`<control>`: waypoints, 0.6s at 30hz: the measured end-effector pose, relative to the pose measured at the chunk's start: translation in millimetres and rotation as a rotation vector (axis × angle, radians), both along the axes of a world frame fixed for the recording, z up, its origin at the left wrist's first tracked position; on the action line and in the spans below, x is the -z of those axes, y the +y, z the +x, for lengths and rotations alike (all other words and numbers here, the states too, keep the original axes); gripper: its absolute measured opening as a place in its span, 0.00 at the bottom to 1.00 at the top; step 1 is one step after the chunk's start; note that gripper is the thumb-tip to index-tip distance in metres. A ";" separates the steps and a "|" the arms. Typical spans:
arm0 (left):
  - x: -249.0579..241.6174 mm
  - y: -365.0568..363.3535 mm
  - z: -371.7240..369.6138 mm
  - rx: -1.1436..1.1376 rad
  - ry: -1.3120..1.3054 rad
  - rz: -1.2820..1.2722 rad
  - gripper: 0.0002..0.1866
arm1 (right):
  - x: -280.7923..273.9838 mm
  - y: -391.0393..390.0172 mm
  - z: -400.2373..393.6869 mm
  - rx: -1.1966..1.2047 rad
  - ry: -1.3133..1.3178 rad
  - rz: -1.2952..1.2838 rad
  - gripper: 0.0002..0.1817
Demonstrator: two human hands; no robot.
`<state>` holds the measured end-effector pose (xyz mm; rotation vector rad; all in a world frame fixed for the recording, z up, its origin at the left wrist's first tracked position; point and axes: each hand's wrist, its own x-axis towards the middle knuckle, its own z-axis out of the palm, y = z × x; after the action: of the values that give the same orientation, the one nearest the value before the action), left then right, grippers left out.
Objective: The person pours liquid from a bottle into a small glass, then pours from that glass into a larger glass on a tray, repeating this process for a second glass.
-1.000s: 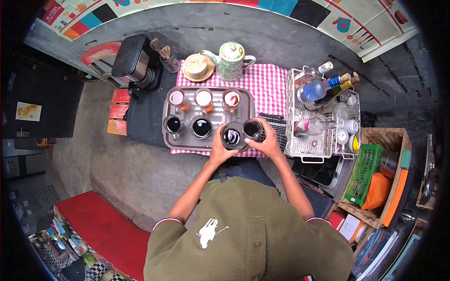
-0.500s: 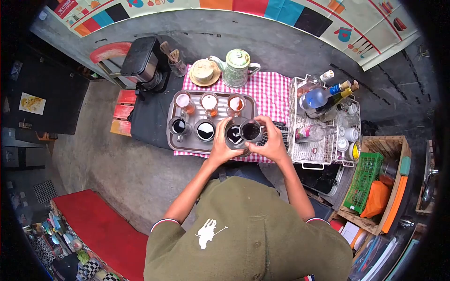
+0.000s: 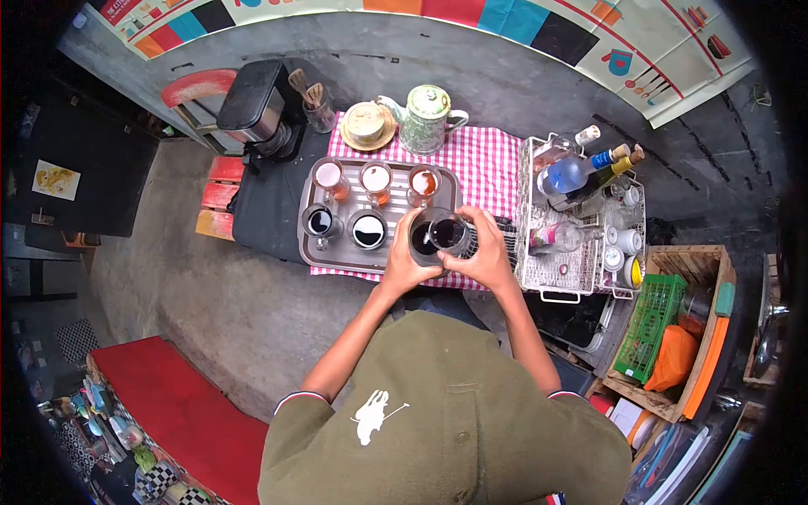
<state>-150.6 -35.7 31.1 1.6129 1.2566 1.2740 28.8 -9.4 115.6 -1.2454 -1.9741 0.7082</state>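
Note:
My left hand [image 3: 406, 261] is wrapped around a glass of dark drink [image 3: 420, 244] at the tray's right front corner. A second glass of dark drink [image 3: 450, 232] is gripped by my right hand [image 3: 490, 259]; its rim overlaps the first glass in this view. The brown serving tray [image 3: 358, 263] sits beneath and to the left of my hands. On it stand a dark-filled glass mug [image 3: 321, 223] and a dark-filled glass [image 3: 369, 231] in front. Behind them are three glasses of amber-red drink with pale tops, one a glass mug [image 3: 375, 179].
A green patterned teapot [image 3: 424, 126] and a cup on a saucer [image 3: 366, 124] stand behind the tray on a checked cloth [image 3: 488, 160]. At right is a white wire rack [image 3: 560, 299] of bottles and jars; at left, a coffee maker [image 3: 257, 105]. A wooden crate [image 3: 715, 278] lies farther right.
The glass in my left hand has shifted slightly right, farther behind the other glass. Both hands keep their hold, and the whole view has shifted a little.

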 end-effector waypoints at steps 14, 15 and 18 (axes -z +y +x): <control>8.7 -4.3 5.6 -0.002 -0.073 -0.002 0.57 | -0.8 -1.6 -3.2 -0.031 -0.059 0.023 0.36; 6.9 -4.4 6.4 -0.008 -0.062 0.006 0.57 | -1.3 -1.2 -2.8 -0.033 -0.065 0.028 0.36; 3.0 -5.8 8.3 -0.019 -0.039 0.027 0.56 | -0.3 -1.5 -1.2 -0.035 -0.089 0.056 0.35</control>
<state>-142.3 -41.5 28.1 1.5913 1.2387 1.3333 27.6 -10.9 115.9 -1.2303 -2.0790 0.6195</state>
